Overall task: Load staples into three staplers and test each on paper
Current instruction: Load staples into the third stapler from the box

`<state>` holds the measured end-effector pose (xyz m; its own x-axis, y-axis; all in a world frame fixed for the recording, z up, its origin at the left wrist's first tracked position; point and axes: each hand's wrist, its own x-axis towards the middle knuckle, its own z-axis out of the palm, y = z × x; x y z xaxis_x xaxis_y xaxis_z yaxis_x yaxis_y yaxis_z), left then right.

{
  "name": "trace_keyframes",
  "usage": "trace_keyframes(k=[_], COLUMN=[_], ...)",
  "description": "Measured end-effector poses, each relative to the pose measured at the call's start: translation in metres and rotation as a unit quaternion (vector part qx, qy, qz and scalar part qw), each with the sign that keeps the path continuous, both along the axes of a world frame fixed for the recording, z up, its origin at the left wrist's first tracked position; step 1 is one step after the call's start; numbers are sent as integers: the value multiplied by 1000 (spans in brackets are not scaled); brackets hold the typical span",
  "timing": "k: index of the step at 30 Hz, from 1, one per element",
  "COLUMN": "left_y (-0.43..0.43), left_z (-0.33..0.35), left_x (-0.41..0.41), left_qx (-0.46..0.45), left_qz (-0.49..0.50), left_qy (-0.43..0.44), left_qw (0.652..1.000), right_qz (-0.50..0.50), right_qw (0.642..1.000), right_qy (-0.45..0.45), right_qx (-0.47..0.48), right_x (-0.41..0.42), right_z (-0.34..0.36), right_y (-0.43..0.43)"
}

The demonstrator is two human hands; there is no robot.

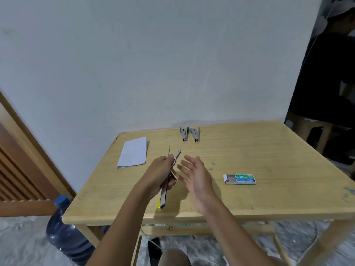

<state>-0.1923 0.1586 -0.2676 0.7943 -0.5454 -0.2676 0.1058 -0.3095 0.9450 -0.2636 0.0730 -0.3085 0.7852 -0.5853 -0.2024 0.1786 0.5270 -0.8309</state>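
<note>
My left hand (160, 174) grips a yellow stapler (163, 198) that is swung wide open, its metal parts spread above the wooden table (269, 166). My right hand (194, 174) hovers just to its right, fingers spread and empty. Two more staplers, a green one (184, 133) and a blue one (195, 134), lie opened side by side near the table's far edge. A green staple box (240, 179) with its tray slid partly out lies to the right of my hands. A few loose staple bits (211, 166) lie between. Folded white paper (133, 154) rests at the far left.
A large blue water bottle (65, 233) stands on the floor by the table's left leg. A wooden door (21, 162) is at the left. A person in dark clothes (326, 77) sits at the far right beyond the table corner.
</note>
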Motion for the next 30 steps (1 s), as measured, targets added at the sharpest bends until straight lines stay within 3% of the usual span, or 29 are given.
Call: trace_keyframes(k=[2,5,7,9,15,17,20,24,27,30], left_y=[-4,-9,-10,-8,-10,-10,-8,-7,-6,0], left_z=[-5,-14,-16,-12,-15,-17,-17,-19,-17,-12], left_x=[-5,-9,-7,-5,-9,-7,-1,1,1,-1], left_qx=[76,211,229,210,230,218,126,128,77,-11], left_qz=[-25,-88,-98,-88,-101,-125,-108,-129,-104,-79], left_qy=[-155,-379,-419,-424,-512,-495,-402,-369,-221,-45], left_qw=[985,897,873,877,821,831,901,911,967,996], right_qz=[19,31,6,-16,-27,-24,-48,-52,-58,-44], right_qw=[976,939,920,900,905,909,886,898,892,915], right_qy=[-28,-28,-47,-85,-80,-78,-124,-115,-139,-134], right_qx=[214,340,388,426,418,408,444,422,427,377], right_x=[8,14,15,13,8,7,7,9,9,5], right_z=[5,7,7,7,10,11,7,7,4,3], right_y=[-1,-1,1,0,1,2,3,5,3,0])
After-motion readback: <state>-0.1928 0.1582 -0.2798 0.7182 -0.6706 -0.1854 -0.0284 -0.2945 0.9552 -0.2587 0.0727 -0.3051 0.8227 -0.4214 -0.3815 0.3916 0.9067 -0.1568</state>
